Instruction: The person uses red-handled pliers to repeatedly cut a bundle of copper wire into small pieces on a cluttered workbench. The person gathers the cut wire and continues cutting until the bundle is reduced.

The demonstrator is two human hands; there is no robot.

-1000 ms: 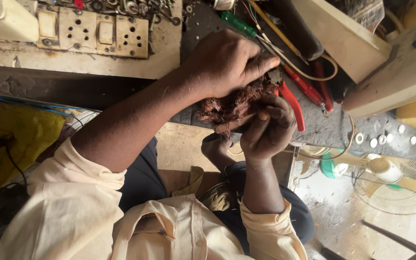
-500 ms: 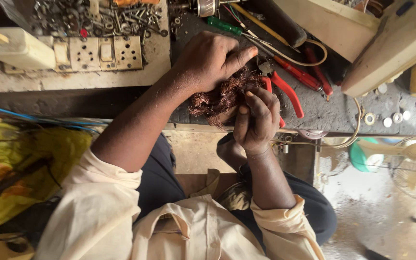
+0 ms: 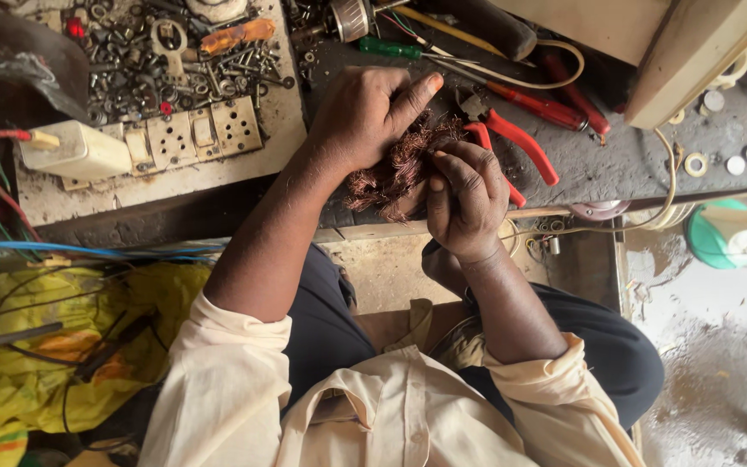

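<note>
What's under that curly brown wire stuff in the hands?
Under the tangled copper wire lies the dark workbench, and red-handled pliers poke out beside it. The left hand and right hand cover whatever the wire wraps.

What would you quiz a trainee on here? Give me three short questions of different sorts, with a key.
1. True or false: the left hand and the right hand both grip the copper wire tangle.
2. Which tool lies on the bench right beside the right hand? A) red-handled pliers B) a hammer C) a tape measure
3. Fill in: the screwdriver near the far edge of the bench has a ___ handle.

Key: 1 true; 2 A; 3 green.
</note>
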